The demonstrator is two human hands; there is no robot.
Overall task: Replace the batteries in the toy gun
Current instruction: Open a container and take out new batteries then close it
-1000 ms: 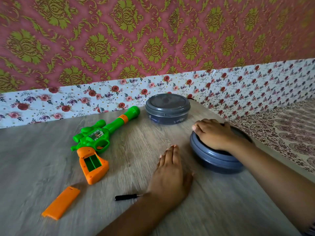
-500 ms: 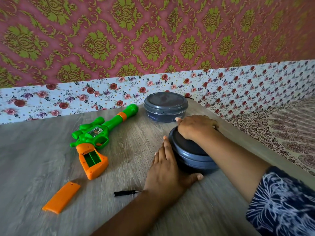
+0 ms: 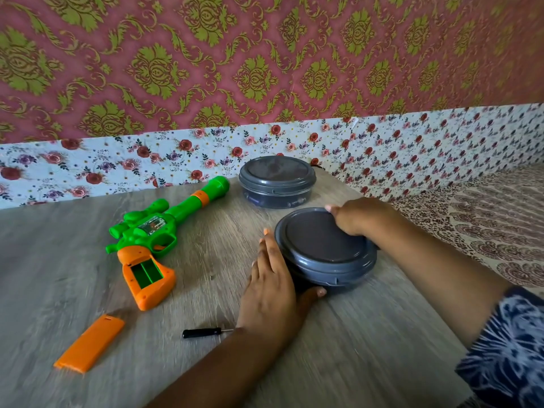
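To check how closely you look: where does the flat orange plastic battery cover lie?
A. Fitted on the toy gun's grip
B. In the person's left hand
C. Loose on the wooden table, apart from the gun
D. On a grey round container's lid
C: the flat orange plastic battery cover lies loose on the wooden table, apart from the green and orange toy gun, whose grip compartment stands open.

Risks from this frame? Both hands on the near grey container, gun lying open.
1. The near container sits tilted while the left hand braces its side and the right hand grips the lid's far edge; if the lid pops, whatever is inside may spill.
2. The screwdriver lies right beside the left forearm; it might get knocked.
3. The battery cover lies loose near the table edge.
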